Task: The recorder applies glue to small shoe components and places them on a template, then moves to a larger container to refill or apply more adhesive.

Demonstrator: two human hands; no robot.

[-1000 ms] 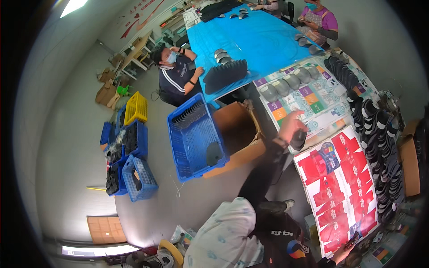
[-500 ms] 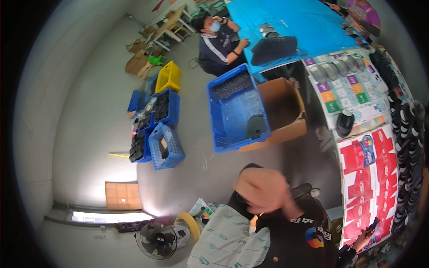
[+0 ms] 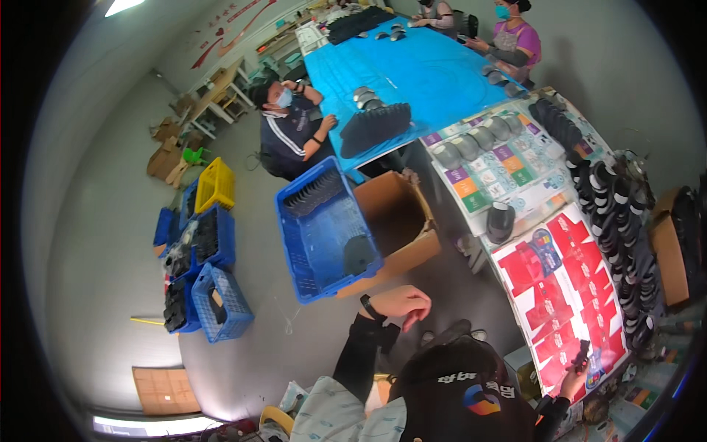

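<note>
My left hand, with a black band at its wrist, hangs in the air in front of me, just short of the blue crate. Its fingers are curled together and nothing shows in them. My right hand is at the lower right, over the table covered with red and white printed sheets. It grips a small black object whose kind I cannot make out. Inside the blue crate lie a row of dark curved pieces and a dark flat piece.
A cardboard box stands beside the crate. Stacks of black curved pieces line the table's right edge. A blue-covered table lies beyond, with a seated person at its left and others behind. Several crates stand left.
The view has swung, so the room appears farther left and lower. My left hand, smeared close to my body before, is now sharp and stretched forward. My right hand still holds the black object.
</note>
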